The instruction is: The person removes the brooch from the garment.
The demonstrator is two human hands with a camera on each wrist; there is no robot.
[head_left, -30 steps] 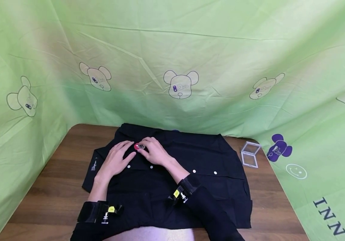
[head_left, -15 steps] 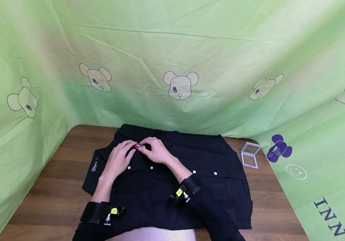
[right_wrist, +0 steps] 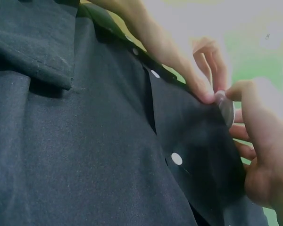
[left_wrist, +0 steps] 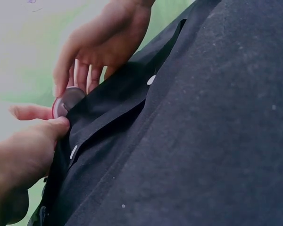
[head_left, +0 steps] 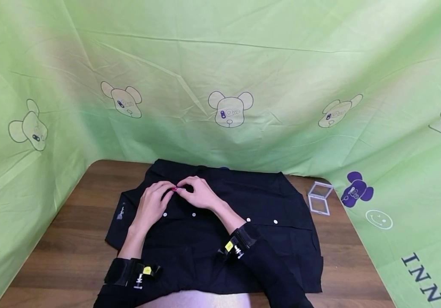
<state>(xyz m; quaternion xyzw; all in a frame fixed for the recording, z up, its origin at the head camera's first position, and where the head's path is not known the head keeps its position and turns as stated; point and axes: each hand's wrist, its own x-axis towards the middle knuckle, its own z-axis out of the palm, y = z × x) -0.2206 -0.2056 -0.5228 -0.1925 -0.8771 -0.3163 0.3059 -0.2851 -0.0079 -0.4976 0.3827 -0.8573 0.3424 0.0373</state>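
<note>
A round pin badge [head_left: 174, 188] with a red face is held between both hands, above a black button-up shirt [head_left: 228, 196] spread on the table. My left hand [head_left: 152, 204] pinches one edge of it with thumb and forefinger. The opposite edge is pinched by my right hand [head_left: 199, 194]. Seen from the left wrist, the badge [left_wrist: 73, 100] stands tilted on edge and shows its silvery back, close against the dark cloth. In the right wrist view the badge [right_wrist: 226, 110] is partly covered by fingers. Whether its pin is open cannot be seen.
A small clear hinged case [head_left: 319, 197] lies unfolded at the table's right. White buttons [head_left: 248, 220] run along the shirt front. The shirt covers most of the brown wooden table [head_left: 70, 231]. A green printed curtain [head_left: 178, 107] encloses the back and sides.
The badge has tipped from lying face up to standing nearly edge-on. My left fingers have come in from beside it to grip its edge, the left hand shifting slightly right.
</note>
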